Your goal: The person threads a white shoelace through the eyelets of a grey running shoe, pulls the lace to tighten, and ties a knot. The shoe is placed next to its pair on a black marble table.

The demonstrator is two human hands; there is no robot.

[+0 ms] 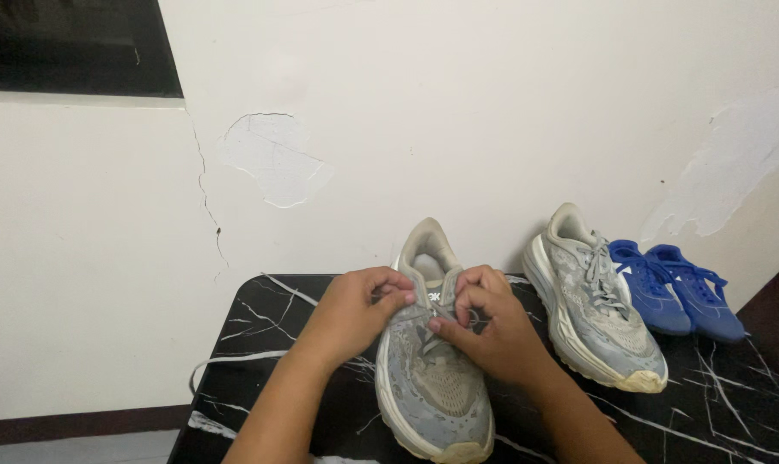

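A grey running shoe (436,387) stands on the black marble table (269,335), toe towards me, heel against the wall. My left hand (355,309) and my right hand (488,322) meet over its tongue. Both pinch the grey laces (424,322) near the top eyelets, fingers curled tight. The knot itself is hidden under my fingers.
The matching grey shoe (595,309) sits to the right, laces tied. Beyond it lies a pair of blue shoes (677,288) by the wall. The cream wall (106,258) has cracks and peeled patches. A dark window (71,43) is at the upper left.
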